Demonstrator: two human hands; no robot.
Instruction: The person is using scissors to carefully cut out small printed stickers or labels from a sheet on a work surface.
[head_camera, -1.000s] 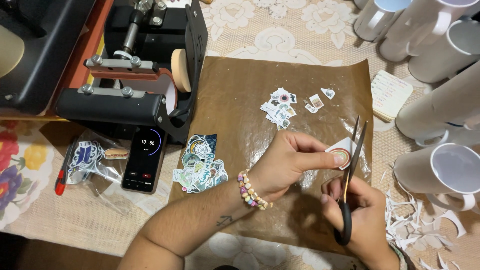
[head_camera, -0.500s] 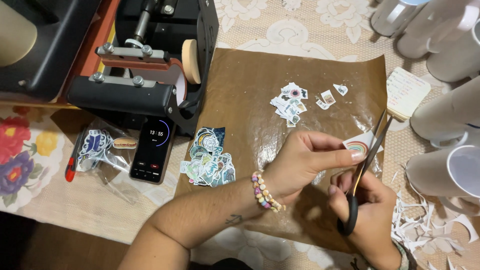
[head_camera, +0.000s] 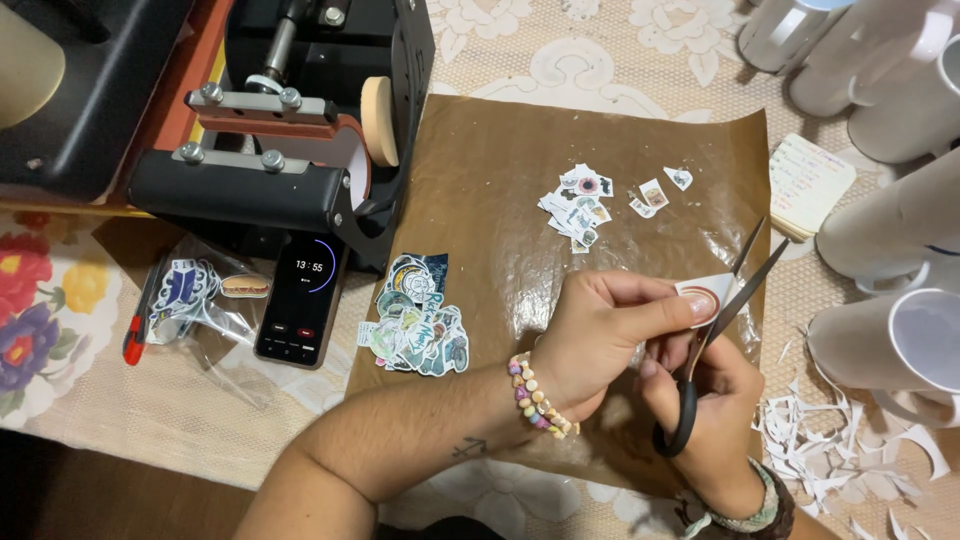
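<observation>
My left hand (head_camera: 600, 335) pinches a small white paper sticker with a rainbow arc (head_camera: 706, 296) over a brown baking sheet (head_camera: 500, 200). My right hand (head_camera: 705, 400) grips black-handled scissors (head_camera: 715, 330), whose blades are spread apart around the sticker's right edge. A beaded bracelet sits on my left wrist. Left of my hands lies a pile of cut colourful stickers (head_camera: 415, 320). A smaller cluster of cut pieces (head_camera: 580, 205) lies farther up the sheet.
A black mug heat press (head_camera: 290, 130) stands at the upper left. A phone with a timer screen (head_camera: 302, 298) and a clear bag of stickers (head_camera: 195, 295) lie beside it. White mugs (head_camera: 900, 230) line the right edge. Paper scraps (head_camera: 840, 450) lie at lower right.
The view has shifted slightly. The scissor blades have spread wider around the sticker, and my left hand has turned the sticker a little.
</observation>
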